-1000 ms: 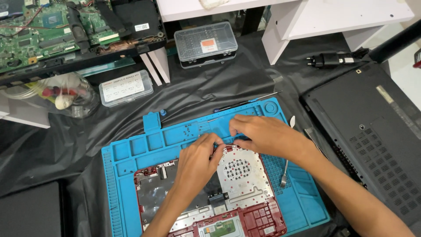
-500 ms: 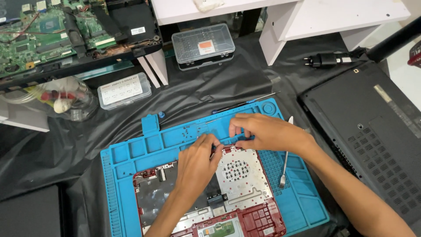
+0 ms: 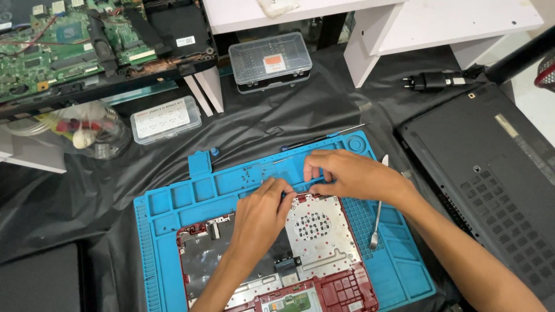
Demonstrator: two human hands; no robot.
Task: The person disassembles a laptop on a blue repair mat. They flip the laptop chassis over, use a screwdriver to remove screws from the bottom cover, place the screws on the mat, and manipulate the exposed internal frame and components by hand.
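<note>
Two bare hands meet over the far edge of an opened red laptop chassis [image 3: 272, 271], which lies on a blue silicone repair mat [image 3: 173, 202] near the front edge of the desk. The left hand [image 3: 263, 211] curls its fingers down at the top rim of the silver metal plate [image 3: 321, 231], fingertips pinched close together; the right hand [image 3: 350, 173] comes in from the other side, thumb and forefinger nearly closed at the same spot. Whatever small part they grip (if any) is hidden beneath the fingers, so the hold cannot be told for certain. The pairing suggests one hand steadies while the other works a fine piece.

A thin metal pry tool [image 3: 377, 208] rests on the mat's right side, just beside the chassis, within easy reach of the right hand. A slim screwdriver [image 3: 326, 137] lies along the mat's far edge. Black plastic sheeting [image 3: 277, 118] covers the desk, likely to protect the surface. Toward the far left corner sits a bare green circuit board [image 3: 52, 46] in another opened machine, with a clear box of small screws [image 3: 165, 119] and a clear lidded parts case [image 3: 270, 60] nearby. A closed dark laptop [image 3: 491, 173] lies bottom-up at the right edge, a black power plug [image 3: 433, 80] behind it. White shelving [image 3: 404, 29] stands at the back.
</note>
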